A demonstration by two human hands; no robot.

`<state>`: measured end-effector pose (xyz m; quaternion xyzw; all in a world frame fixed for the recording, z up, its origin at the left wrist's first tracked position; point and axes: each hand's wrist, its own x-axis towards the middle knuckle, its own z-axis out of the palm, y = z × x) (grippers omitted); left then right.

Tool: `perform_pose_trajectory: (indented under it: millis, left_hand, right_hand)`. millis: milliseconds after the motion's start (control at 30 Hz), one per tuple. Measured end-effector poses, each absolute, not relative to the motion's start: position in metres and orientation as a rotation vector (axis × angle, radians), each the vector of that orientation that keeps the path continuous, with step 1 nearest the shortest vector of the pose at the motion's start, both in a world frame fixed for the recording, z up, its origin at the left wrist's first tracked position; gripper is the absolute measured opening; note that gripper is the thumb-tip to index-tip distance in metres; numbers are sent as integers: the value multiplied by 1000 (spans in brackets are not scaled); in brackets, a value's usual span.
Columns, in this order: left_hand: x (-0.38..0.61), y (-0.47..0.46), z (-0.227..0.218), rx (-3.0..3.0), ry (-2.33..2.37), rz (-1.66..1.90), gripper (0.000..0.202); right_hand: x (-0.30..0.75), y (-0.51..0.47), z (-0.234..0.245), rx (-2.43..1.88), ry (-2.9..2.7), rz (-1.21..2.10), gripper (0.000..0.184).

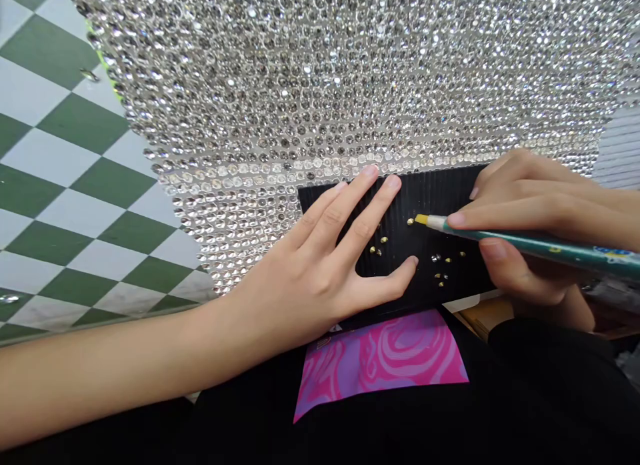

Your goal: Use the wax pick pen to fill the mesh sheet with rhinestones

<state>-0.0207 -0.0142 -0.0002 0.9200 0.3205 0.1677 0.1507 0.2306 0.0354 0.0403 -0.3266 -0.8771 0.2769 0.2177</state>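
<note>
Gold rhinestone [410, 221] under yellow-tipped teal pen [525, 245], right hand [530, 205] pinching it: pickup. Left hand [320, 271] splayed on black ribbed tray [440, 191]; press gently, I'd say.

Ribbed matt black tray [430, 191] under left hand [320, 265]; glittering faceted rhinestone sheet [350, 85] beyond fingers; glossy pink card [385, 358] below.

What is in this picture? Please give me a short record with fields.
Left hand: flat, fingers spread, on the black ridged tray
Right hand: grips a teal pen, yellow tip at a gold stone
On tray: a few loose stones
Behind: rhinestone sheet
Below: pink swirl card
Left side: green and white checked surface
</note>
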Motion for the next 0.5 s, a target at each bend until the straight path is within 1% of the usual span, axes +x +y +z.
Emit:
perform_pose_trajectory:
  millis: [67, 233, 400, 500]
  left_hand:
    - [-21, -14, 0, 2660, 919, 490, 51]
    - [-21, -14, 0, 2651, 919, 485, 50]
    - [-21, -14, 0, 2685, 919, 463, 51]
    - [-21, -14, 0, 2687, 919, 492, 49]
  right_hand:
    - [229, 33, 45, -880, -2447, 798, 21]
    - [220, 25, 57, -1150, -2400, 856, 20]
    - [219, 26, 56, -1060, -2441, 868, 21]
    - [224, 29, 48, -972, -2460, 789, 19]
